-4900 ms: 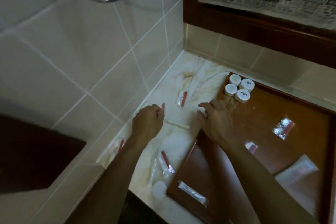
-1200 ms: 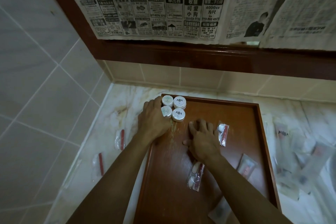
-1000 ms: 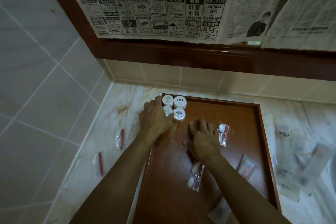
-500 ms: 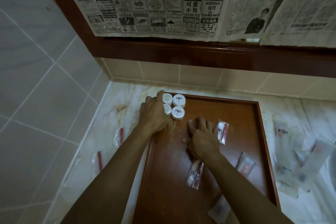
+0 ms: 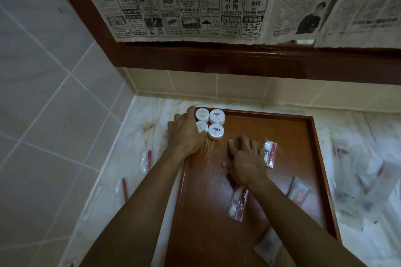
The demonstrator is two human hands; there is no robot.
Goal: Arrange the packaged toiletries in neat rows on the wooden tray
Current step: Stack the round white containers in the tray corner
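Note:
A brown wooden tray (image 5: 282, 219) lies on the marble counter. Four white round tubs (image 5: 216, 131) stand in a two-by-two block in its far left corner. My left hand (image 5: 185, 135) lies over the tray's left rim, thumb and forefinger touching the left two tubs. My right hand (image 5: 245, 159) rests flat on the tray floor with fingers spread, holding nothing. Clear sachets with red contents lie loose on the tray: one (image 5: 269, 154) just right of my right hand, one (image 5: 237, 204) under my right wrist, one (image 5: 300, 191) further right. A white packet (image 5: 269, 245) lies at the near edge.
Two more red-striped sachets (image 5: 145, 161) (image 5: 121, 191) lie on the counter left of the tray. Several clear packets (image 5: 358, 180) are strewn on the counter to the right. A tiled wall stands at the left; a newspaper-covered mirror frame (image 5: 238, 58) is behind.
Both hands have moved from the counter left of the tray onto the tray. In the last second they have hardly moved; the left thumb slid slightly over the near left tub.

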